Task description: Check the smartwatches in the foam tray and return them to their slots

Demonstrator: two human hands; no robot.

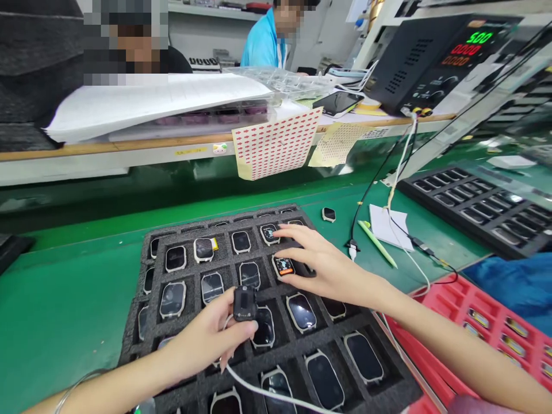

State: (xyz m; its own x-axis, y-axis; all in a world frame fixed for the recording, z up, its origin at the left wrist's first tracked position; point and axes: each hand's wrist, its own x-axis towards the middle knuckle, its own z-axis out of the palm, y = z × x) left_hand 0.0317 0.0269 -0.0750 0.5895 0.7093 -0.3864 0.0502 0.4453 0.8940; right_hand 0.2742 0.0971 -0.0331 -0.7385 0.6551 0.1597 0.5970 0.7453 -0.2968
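A black foam tray [190, 237] with several square watch bodies in its pockets lies on the green bench in front of me. My left hand [207, 339] is closed on a small black charging clip [244, 303] with a white cable [267, 392], held just above the tray's middle. My right hand [321, 264] reaches over the tray's right side with fingers spread. Its fingertips rest on a watch body with a lit orange screen [283, 266]. Another lit watch body [269, 233] sits in the pocket behind it.
A second black tray [474, 201] of parts lies at the right, a red tray [487, 322] at the near right. A loose watch body [328, 214], green pen [377, 244], white pad [390, 225] and cables lie between. Power supply [435, 57] and two people sit behind the raised shelf.
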